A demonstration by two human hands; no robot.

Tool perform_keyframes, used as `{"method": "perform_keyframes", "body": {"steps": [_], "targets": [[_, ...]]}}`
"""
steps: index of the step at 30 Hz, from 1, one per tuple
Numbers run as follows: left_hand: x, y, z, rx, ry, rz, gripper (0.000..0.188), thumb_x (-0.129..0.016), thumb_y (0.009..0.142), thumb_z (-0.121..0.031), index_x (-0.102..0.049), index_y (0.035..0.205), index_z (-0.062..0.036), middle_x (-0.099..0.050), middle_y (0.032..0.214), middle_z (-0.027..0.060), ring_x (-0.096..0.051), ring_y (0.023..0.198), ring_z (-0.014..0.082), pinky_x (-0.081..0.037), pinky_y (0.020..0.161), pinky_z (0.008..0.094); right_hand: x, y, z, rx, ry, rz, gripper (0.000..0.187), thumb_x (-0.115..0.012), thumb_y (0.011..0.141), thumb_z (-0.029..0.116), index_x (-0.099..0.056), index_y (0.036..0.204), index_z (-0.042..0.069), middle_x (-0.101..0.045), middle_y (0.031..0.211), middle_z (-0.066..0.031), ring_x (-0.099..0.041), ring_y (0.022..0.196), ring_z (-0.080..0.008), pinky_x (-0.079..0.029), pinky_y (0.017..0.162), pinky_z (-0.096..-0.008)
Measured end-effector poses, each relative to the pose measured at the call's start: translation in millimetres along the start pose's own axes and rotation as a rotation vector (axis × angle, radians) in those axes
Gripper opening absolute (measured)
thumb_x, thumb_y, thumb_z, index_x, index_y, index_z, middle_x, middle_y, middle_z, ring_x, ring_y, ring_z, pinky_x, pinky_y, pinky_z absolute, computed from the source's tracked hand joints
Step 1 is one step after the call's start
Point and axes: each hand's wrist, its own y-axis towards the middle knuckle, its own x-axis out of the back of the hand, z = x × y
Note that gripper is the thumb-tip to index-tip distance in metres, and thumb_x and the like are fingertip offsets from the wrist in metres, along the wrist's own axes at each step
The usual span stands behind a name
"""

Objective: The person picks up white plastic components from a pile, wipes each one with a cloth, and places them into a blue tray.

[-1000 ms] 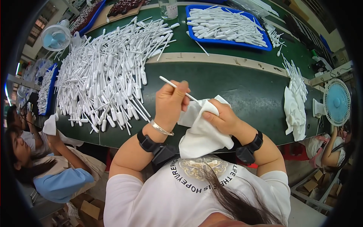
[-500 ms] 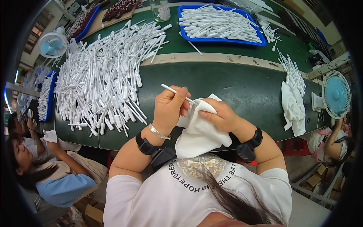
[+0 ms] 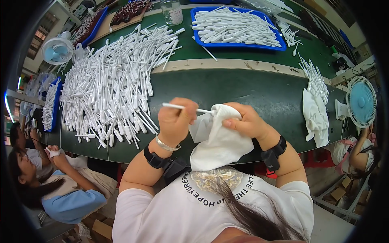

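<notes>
Cloth of white ribbed fabric [image 3: 221,148] hangs bunched from the right hand [image 3: 245,120], which is clamped on its upper folds with the thumb laid across the front and the other fingers partly hidden; the lower part reaches the near edge of the smooth, dark green worktop [image 3: 202,87]. The left hand [image 3: 177,115], slightly blurred, is closed around the middle of a slim white plastic stick [image 3: 204,110]. One end of this stick juts out to the left, while the other meets the top fold of the cloth, where its tip is hidden. The two hands are near each other but apart, linked only by stick and cloth. A silver metal bracelet [image 3: 167,146] circles the left wrist. To the left spreads a large heap of white plastic sticks with broader, rounded ends [image 3: 107,89], many lying across one another. Beyond a pale strip [image 3: 231,63], a shallow rectangular blue plastic tray [image 3: 259,47] holds more such sticks, and a clear glass bottle with a pale label [image 3: 172,13] stands left of it. On the right, a smaller bundle of white sticks [image 3: 317,83] touches a crumpled white cloth [image 3: 315,117], near a round fan with pale blue blades [image 3: 362,101].
</notes>
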Motion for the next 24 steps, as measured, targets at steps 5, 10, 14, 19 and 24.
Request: {"method": "perform_keyframes", "body": {"steps": [5, 10, 14, 19, 24], "targets": [[-5, 3, -8, -0.768, 0.666, 0.403, 0.017, -0.064, 0.077, -0.016, -0.057, 0.073, -0.0007, -0.055, 0.058, 0.0055, -0.05, 0.046, 0.011, -0.038, 0.041, 0.0248, -13, 6, 0, 0.115, -0.484, -0.117, 0.033, -0.061, 0.078, 0.014, -0.052, 0.107, 0.003, -0.058, 0.095, -0.0043, -0.054, 0.085, -0.0111, -0.044, 0.073, -0.0251], [-8, -4, -2, -0.485, 0.569, 0.273, 0.016, -0.064, 0.076, -0.015, -0.057, 0.072, -0.0013, -0.055, 0.057, 0.0053, -0.05, 0.045, 0.0112, -0.037, 0.04, 0.0248, -19, 1, -2, 0.346, -0.821, -0.317, 0.03, -0.062, 0.077, 0.012, -0.053, 0.104, 0.003, -0.057, 0.093, -0.0037, -0.054, 0.082, -0.0108, -0.044, 0.07, -0.0242], [1, 7, -2, -0.005, 0.19, -0.017, 0.015, -0.061, 0.08, -0.015, -0.056, 0.074, -0.0022, -0.053, 0.055, 0.0045, -0.047, 0.043, 0.0103, -0.036, 0.039, 0.0226, 0, -2, -3, 0.199, -0.384, -0.422, 0.028, -0.061, 0.078, 0.013, -0.053, 0.104, 0.003, -0.057, 0.092, -0.0034, -0.054, 0.08, -0.0111, -0.044, 0.069, -0.0234], [10, 19, 0, 0.26, -0.243, -0.06, 0.019, -0.051, 0.087, -0.017, -0.054, 0.075, -0.0021, -0.052, 0.056, 0.0031, -0.046, 0.044, 0.0077, -0.036, 0.039, 0.019, 11, 3, -2, -0.04, -0.032, -0.331, 0.027, -0.059, 0.079, 0.014, -0.053, 0.103, 0.003, -0.057, 0.091, -0.0032, -0.053, 0.08, -0.0107, -0.044, 0.069, -0.0227], [-7, 5, 8, 0.245, -0.086, 0.025, 0.02, -0.05, 0.087, -0.017, -0.054, 0.076, -0.0015, -0.052, 0.057, 0.0032, -0.048, 0.045, 0.0078, -0.037, 0.04, 0.0191, -9, 3, -11, 0.002, -0.04, -0.201, 0.026, -0.056, 0.082, 0.016, -0.053, 0.104, 0.003, -0.058, 0.09, -0.0043, -0.053, 0.081, -0.0101, -0.044, 0.07, -0.0233]]}}
